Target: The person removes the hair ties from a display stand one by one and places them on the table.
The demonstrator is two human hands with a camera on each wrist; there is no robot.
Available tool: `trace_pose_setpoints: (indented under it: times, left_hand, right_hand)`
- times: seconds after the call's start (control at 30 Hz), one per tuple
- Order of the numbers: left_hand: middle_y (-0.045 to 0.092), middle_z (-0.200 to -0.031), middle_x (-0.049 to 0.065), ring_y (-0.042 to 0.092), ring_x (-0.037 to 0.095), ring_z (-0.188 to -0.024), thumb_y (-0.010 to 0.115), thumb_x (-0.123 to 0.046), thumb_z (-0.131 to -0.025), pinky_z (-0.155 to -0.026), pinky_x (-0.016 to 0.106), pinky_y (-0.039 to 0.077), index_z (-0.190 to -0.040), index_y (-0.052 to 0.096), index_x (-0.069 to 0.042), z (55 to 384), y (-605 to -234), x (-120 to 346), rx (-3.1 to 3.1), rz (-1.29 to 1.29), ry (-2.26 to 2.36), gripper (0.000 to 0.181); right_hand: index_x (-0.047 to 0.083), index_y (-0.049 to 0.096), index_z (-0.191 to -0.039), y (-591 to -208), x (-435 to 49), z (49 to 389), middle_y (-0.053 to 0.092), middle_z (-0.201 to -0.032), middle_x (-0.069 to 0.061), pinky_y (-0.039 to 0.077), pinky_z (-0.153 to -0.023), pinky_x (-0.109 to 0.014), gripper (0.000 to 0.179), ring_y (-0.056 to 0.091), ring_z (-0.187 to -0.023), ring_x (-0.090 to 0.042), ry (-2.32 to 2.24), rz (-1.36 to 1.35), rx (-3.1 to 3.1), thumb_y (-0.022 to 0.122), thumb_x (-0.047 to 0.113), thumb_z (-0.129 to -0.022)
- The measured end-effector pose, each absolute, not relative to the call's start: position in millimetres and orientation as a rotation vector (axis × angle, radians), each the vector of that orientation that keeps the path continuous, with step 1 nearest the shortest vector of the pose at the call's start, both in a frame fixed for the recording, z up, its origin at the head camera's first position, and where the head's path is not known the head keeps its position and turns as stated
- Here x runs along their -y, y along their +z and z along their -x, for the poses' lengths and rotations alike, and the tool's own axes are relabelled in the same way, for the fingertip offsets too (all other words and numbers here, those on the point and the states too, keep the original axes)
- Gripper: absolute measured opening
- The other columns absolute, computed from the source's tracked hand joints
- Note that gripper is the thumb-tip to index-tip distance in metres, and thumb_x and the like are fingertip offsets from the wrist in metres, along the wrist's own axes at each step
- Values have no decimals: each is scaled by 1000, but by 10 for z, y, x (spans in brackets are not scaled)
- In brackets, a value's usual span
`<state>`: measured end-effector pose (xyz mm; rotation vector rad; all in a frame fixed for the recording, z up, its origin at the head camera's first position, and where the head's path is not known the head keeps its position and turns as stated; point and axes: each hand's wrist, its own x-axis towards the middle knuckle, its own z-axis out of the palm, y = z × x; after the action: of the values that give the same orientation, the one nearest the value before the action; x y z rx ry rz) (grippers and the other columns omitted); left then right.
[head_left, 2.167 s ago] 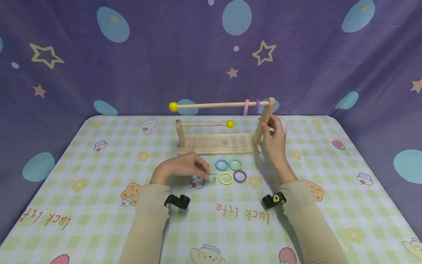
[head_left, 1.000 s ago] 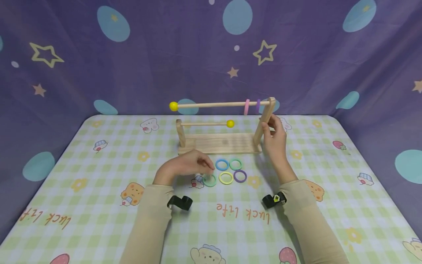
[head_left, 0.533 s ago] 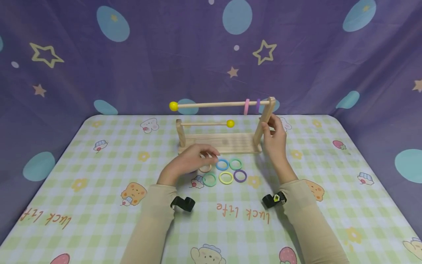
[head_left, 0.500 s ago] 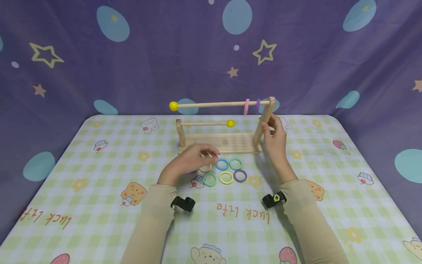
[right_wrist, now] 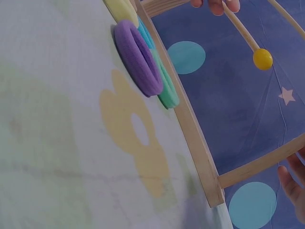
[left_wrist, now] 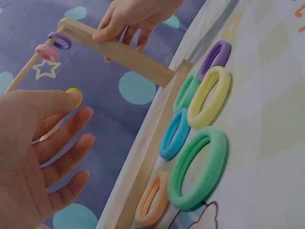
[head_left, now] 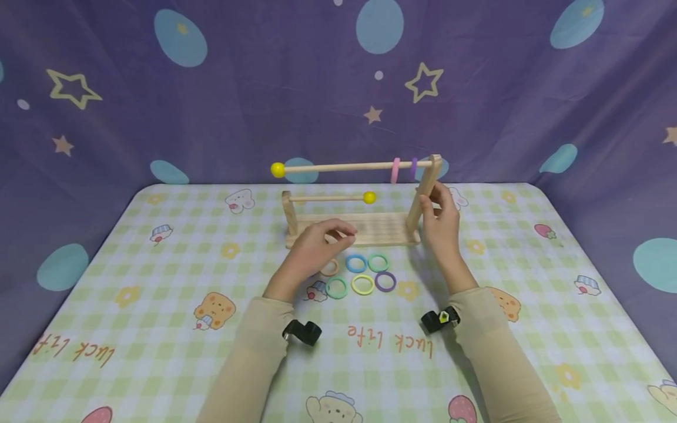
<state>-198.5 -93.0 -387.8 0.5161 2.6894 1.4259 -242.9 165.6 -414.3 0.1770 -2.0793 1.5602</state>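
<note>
My left hand hovers in front of the wooden stand's base, fingers apart and loosely bent, nothing between them. Below it lie several hair ties: orange, mint green, blue, yellow, purple and another green. My right hand holds the tall right post of the wooden stand, thumb in front and fingers partly hidden behind. On the stand's upper rod hang a pink hair tie and a purple one nearer the post.
The upper rod ends at the left in a yellow ball. A lower rod from the short left post ends in another yellow ball. A checked cloth covers the table; a purple curtain hangs behind.
My left hand has let go of the mint green hair tie onto the cloth, then moved up and right toward the stand, uncovering the orange one. My right hand stays on the post.
</note>
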Motion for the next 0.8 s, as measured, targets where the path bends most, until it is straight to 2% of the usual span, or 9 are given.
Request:
trace_pose_setpoints:
  times: [0.37,0.8]
  left_hand:
    - [70,-110,-7,62,13,-99,68,-33,-95,-86,37,50,-112,73,-21,1925,-3880,760,-2825,-457,1534,21]
    - [68,-113,-8,61,11,-98,68,-30,-96,-82,35,48,-113,71,-19,1931,-3841,477,-2840,-410,1819,21]
  right_hand:
    - [-3,53,-134,-4137,-1664,2423,62,-121,-23,45,-80,-24,39,59,-110,-28,1545,-184,2081,59,13,-99]
    - [-2,53,-135,-4136,-1665,2433,62,-123,-21,45,-81,-25,40,59,-111,-28,1552,-161,2099,58,15,-99]
